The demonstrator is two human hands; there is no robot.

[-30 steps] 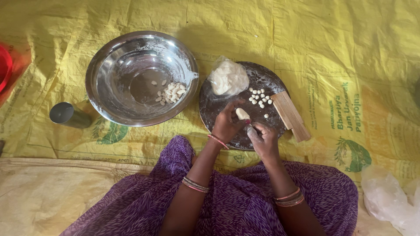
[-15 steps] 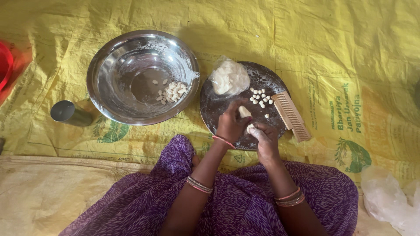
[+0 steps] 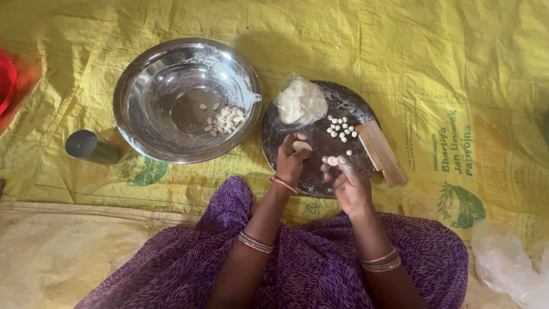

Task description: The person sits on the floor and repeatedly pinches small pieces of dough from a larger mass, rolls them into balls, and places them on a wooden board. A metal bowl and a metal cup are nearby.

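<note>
White dough lump (image 3: 301, 146) gripped in closed left hand (image 3: 291, 160), small pinched piece (image 3: 332, 161) between right hand (image 3: 347, 182) fingertips above dark round plate (image 3: 320, 171); next, probably rolling on ridged wooden board (image 3: 382, 151).

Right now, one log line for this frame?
left hand: holds dough lump | right hand: pinches small dough piece | both over dark round plate | steel bowl: shaped pieces inside
</note>
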